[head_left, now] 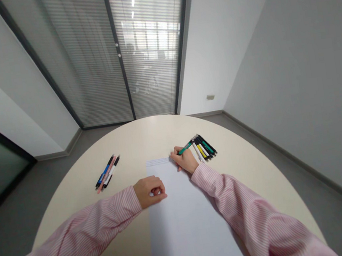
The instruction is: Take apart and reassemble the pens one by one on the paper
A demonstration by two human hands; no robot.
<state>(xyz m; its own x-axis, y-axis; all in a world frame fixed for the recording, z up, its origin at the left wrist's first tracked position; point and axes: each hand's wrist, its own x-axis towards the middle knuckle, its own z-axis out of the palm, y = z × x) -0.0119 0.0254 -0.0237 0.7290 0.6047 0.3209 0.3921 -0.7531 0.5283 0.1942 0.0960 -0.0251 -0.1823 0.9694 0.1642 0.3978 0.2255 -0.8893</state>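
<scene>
A long white sheet of paper (187, 223) lies on the round table, with faint ruled or drawn lines (158, 162) across its far end. My right hand (185, 158) rests at the sheet's far right corner, fingers closed around a green pen (186, 147) that slants up to the right. Its tip is hidden by my fingers. On the sheet's left edge lies my left hand (150, 191), fingers curled in toward the thumb, with nothing visible in them.
Right of my right hand, several pens (205, 148) in black, green, yellow and white lie side by side. Another small group of pens (107, 173) is at the left. The cream round table (119, 143) curves off before a glass partition with blinds (149, 63).
</scene>
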